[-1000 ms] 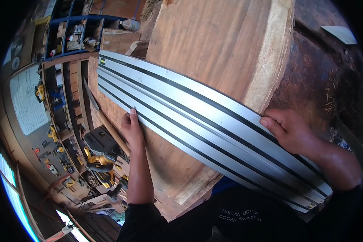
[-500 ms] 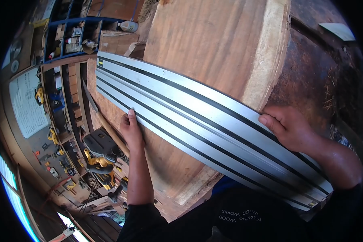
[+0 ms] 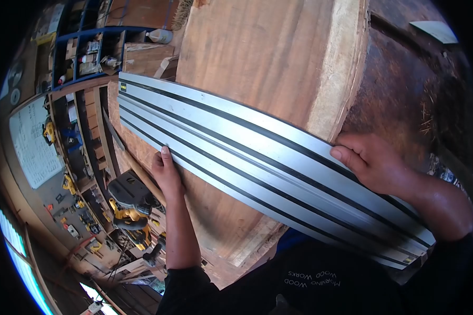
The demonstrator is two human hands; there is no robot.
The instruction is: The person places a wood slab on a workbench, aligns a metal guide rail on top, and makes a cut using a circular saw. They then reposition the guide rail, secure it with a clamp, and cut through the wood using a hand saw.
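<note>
A long silver guide rail point(image 3: 231, 137) with black strips lies at a slant across a wide wooden slab point(image 3: 257, 52). My left hand point(image 3: 167, 172) grips the rail's near edge, its thumb on top and the other fingers hidden from sight. At the far edge, my right hand point(image 3: 370, 161) is closed on the rail, thumb over the top face. The rail's right end reaches close to my body, above the dark shirt.
A yellow and black power tool point(image 3: 129, 190) sits left of the slab, beside a long wooden handle point(image 3: 142, 173). Blue shelving point(image 3: 73, 35) holds bottles and boxes. A whiteboard point(image 3: 34, 142) and several tools hang along the left wall. Rusty metal point(image 3: 391, 89) lies right of the slab.
The slab, rail and both hands appear slightly farther left in the view, along with the background. Both hands keep their grip on the rail.
</note>
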